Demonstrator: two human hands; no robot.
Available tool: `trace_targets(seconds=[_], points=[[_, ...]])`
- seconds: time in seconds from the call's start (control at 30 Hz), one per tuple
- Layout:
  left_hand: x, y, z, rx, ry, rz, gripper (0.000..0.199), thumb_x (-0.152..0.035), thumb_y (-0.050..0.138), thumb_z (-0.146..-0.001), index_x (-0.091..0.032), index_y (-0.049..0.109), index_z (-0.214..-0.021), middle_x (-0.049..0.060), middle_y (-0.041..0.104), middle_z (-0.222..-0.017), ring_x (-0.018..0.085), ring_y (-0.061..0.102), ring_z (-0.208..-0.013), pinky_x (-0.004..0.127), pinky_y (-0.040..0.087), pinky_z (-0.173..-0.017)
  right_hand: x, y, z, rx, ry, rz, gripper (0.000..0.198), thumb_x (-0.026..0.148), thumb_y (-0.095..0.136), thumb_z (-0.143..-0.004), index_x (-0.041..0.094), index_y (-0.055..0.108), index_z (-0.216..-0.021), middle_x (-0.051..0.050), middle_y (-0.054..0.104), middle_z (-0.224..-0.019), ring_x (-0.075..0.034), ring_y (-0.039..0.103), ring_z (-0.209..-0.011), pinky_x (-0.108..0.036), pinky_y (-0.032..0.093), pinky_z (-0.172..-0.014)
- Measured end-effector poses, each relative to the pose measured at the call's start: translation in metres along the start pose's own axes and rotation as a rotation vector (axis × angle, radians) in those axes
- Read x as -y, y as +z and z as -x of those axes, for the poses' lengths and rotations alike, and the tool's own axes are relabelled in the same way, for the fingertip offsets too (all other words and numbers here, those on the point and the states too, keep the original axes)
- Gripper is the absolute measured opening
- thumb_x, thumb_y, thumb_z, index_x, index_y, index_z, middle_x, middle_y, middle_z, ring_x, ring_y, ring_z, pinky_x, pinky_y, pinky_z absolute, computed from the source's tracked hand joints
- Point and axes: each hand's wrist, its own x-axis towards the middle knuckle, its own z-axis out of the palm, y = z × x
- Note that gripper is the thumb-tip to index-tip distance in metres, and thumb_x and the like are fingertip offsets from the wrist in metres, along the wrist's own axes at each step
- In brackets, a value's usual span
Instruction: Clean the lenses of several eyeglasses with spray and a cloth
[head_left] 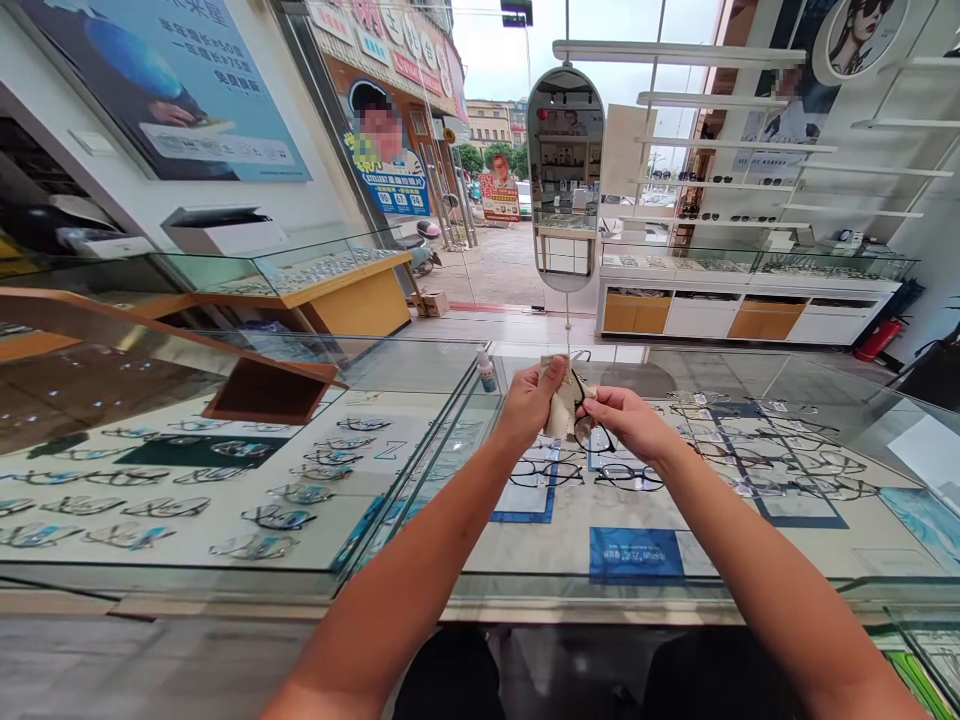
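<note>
Over the glass display counter [540, 590], both my hands are raised together near the middle of the view. My left hand [531, 398] is closed on a pale beige cloth [561, 405], thumb on top. My right hand [621, 412] pinches a pair of dark-rimmed eyeglasses [600, 438] at the frame, and part of the glasses is wrapped in the cloth. One lens hangs below the right fingers; the other is hidden by cloth and hand. A small white bottle [487, 372] stands on the glass just left of my left hand.
Rows of eyeglasses [630, 477] lie under the glass, with a blue card [636, 553] among them. An oval mirror [566, 180] rises behind the counter. A brown wooden piece [266, 390] stands at left. More showcases [352, 285] line the far side.
</note>
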Motion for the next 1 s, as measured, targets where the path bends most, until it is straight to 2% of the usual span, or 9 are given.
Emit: trace_targets(seconds=[0.17, 0.27, 0.37, 0.5, 0.57, 0.63, 0.73, 0.83, 1.0], points=[[0.000, -0.004, -0.012, -0.168, 0.077, 0.180, 0.073, -0.084, 0.084, -0.058, -0.018, 0.062, -0.078, -0.003, 0.062, -0.062, 0.012, 0.060, -0.056, 0.023, 0.048, -0.053, 0.010, -0.010, 0.000, -0.150, -0.011, -0.157, 0.045, 0.057, 0.097, -0.062, 0.021, 0.074, -0.078, 0.002, 0.067, -0.084, -0.010, 0.054, -0.074, -0.026, 0.047, -0.073], [-0.002, -0.006, -0.014, -0.160, 0.088, 0.167, 0.071, -0.082, 0.086, -0.060, -0.018, 0.064, -0.083, -0.005, 0.054, -0.060, 0.010, 0.054, -0.053, 0.023, 0.046, -0.052, 0.015, -0.019, -0.001, -0.259, -0.031, -0.230, 0.050, 0.057, 0.100, -0.055, 0.024, 0.077, -0.084, 0.000, 0.069, -0.085, -0.013, 0.060, -0.080, -0.025, 0.052, -0.073], [-0.001, -0.008, -0.009, -0.111, 0.155, 0.033, 0.061, -0.077, 0.081, -0.071, -0.020, 0.062, -0.080, -0.009, 0.037, -0.054, 0.008, 0.038, -0.047, 0.023, 0.038, -0.048, 0.017, -0.024, -0.002, -0.292, -0.043, -0.251, 0.051, 0.058, 0.100, -0.053, 0.024, 0.078, -0.085, -0.001, 0.072, -0.088, -0.015, 0.063, -0.083, -0.026, 0.055, -0.074], [0.003, -0.010, 0.001, -0.109, 0.386, -0.336, 0.064, -0.068, 0.071, -0.088, -0.021, 0.040, -0.058, -0.007, 0.030, -0.054, 0.008, 0.029, -0.050, 0.026, 0.027, -0.049, 0.019, -0.026, -0.002, -0.232, -0.050, -0.241, 0.047, 0.059, 0.098, -0.059, 0.023, 0.076, -0.081, -0.001, 0.072, -0.086, -0.013, 0.065, -0.085, -0.025, 0.055, -0.079], [0.004, -0.010, 0.005, -0.120, 0.552, -0.530, 0.060, -0.060, 0.070, -0.092, -0.021, 0.039, -0.059, -0.006, 0.034, -0.056, 0.009, 0.030, -0.053, 0.027, 0.028, -0.052, 0.019, -0.028, -0.001, -0.189, -0.039, -0.217, 0.046, 0.060, 0.096, -0.062, 0.022, 0.074, -0.078, -0.001, 0.072, -0.084, -0.014, 0.066, -0.085, -0.026, 0.054, -0.082], [0.003, -0.010, 0.006, -0.133, 0.727, -0.673, 0.049, -0.056, 0.072, -0.092, -0.020, 0.050, -0.067, -0.004, 0.049, -0.063, 0.012, 0.044, -0.059, 0.027, 0.037, -0.058, 0.020, -0.031, 0.000, -0.140, -0.027, -0.164, 0.046, 0.061, 0.094, -0.066, 0.022, 0.072, -0.076, -0.002, 0.072, -0.082, -0.015, 0.067, -0.085, -0.029, 0.054, -0.085], [0.004, -0.009, 0.006, -0.116, 0.916, -0.804, 0.042, -0.057, 0.077, -0.089, -0.020, 0.066, -0.102, 0.007, 0.074, -0.102, 0.021, 0.065, -0.089, 0.035, 0.053, -0.079, 0.020, -0.036, 0.000, -0.084, -0.016, -0.067, 0.047, 0.061, 0.093, -0.066, 0.021, 0.071, -0.075, -0.002, 0.072, -0.078, -0.016, 0.066, -0.082, -0.031, 0.053, -0.085], [0.007, -0.009, 0.004, -0.074, 0.971, -0.892, 0.061, -0.058, 0.080, -0.087, -0.021, 0.064, -0.134, 0.013, 0.074, -0.130, 0.026, 0.068, -0.106, 0.041, 0.055, -0.092, 0.021, -0.042, 0.001, -0.042, -0.004, 0.015, 0.047, 0.061, 0.094, -0.065, 0.021, 0.071, -0.072, -0.002, 0.073, -0.075, -0.016, 0.065, -0.078, -0.031, 0.051, -0.083], [0.011, -0.012, 0.002, -0.014, 0.922, -0.921, 0.063, -0.056, 0.080, -0.087, -0.024, 0.066, -0.140, 0.013, 0.076, -0.131, 0.029, 0.069, -0.107, 0.044, 0.055, -0.098, 0.023, -0.048, 0.002, 0.034, 0.011, 0.134, 0.046, 0.064, 0.088, -0.071, 0.020, 0.073, -0.073, -0.003, 0.073, -0.074, -0.017, 0.064, -0.076, -0.032, 0.048, -0.080]])
